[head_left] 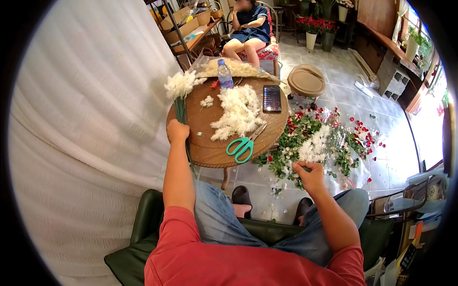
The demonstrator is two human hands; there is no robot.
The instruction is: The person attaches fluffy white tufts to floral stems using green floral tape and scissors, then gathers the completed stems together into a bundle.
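My left hand (178, 130) is wrapped round the green stems of a bunch of white fluffy flowers (180, 86), held upright at the table's left edge. Off the table's right side, my right hand (309, 175) is closed in a pinch; what is between the fingers is too small to make out. White fluff (315, 145) shows just beyond it. On the round wooden table (200, 148) lie a pile of white fluffy flowers (236, 112), scissors with green handles (242, 148), a black phone (272, 99) and a water bottle (224, 75).
Green leaves and red petals (298, 133) are strewn on the floor right of the table. Behind them stands a round brown stool (306, 80). A seated person (252, 28) is beyond the table. A white curtain (95, 119) hangs at the left.
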